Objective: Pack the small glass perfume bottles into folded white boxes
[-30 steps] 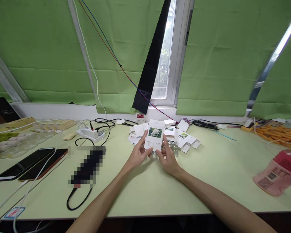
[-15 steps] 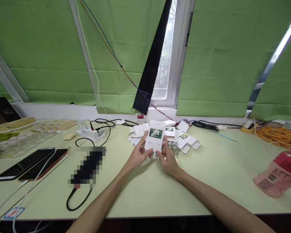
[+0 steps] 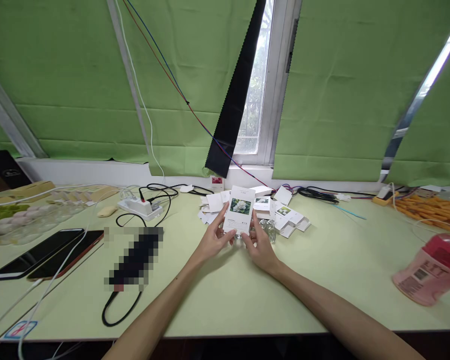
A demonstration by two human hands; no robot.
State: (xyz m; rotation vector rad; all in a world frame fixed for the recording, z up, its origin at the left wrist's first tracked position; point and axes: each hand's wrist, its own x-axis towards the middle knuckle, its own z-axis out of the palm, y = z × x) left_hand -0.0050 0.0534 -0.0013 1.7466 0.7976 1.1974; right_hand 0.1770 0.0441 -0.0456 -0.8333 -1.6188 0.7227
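Note:
Both hands hold a small white cardboard box [image 3: 240, 210] upright above the table, its printed front with a white flower photo facing me. My left hand [image 3: 214, 240] grips the lower left edge, thumb on the front. At the lower right edge, my right hand [image 3: 261, 247] grips it the same way. Behind it lies a heap of similar white boxes [image 3: 290, 220], some with flower pictures. Some clear, shiny small pieces [image 3: 269, 229] lie just beyond my right hand. A small box with a red picture [image 3: 217, 183] stands against the wall.
To the left are phones [image 3: 37, 254] with cables, a white power strip [image 3: 140, 206] and a clear egg-type tray [image 3: 33, 220]. A pink lidded container [image 3: 427, 270] stands at the right, with a pile of orange sticks [image 3: 427, 212] behind. The table's front edge [image 3: 247, 336] is near me.
The box and both hands stay almost still. Only a very slight shift of the view shows at the left.

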